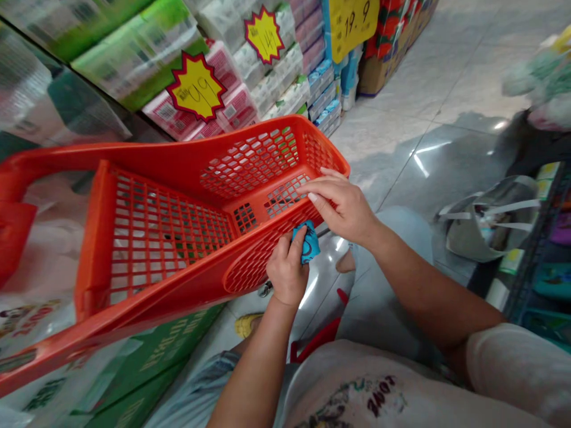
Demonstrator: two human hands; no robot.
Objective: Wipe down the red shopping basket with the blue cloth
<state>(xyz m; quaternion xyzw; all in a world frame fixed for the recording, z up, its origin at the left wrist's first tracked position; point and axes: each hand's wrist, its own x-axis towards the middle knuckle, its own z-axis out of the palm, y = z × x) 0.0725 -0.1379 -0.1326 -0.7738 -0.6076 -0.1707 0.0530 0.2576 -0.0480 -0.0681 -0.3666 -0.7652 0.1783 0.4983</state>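
A red plastic shopping cart (169, 291) with lattice walls stands in front of me; its basket floor shows no goods. My left hand (289, 267) is closed around a small blue crumpled item with dark markings (309, 245), held beside the cart's near wall. Whether it is cloth or a packet, I cannot tell. Above and to the right of it, my right hand (341, 205) reaches over the rim near the cart's front end. Its fingers are stretched out and slightly apart, with nothing visible in them; whether they touch the rim is unclear.
Wrapped paper packs (134, 53) are stacked behind the cart, with yellow price signs (198, 89). A grey bag with white handles (491, 220) is on the right, by a shelf (521, 273). Green boxes (147, 362) lie lower left. A yellow shoe (247, 325) shows below.
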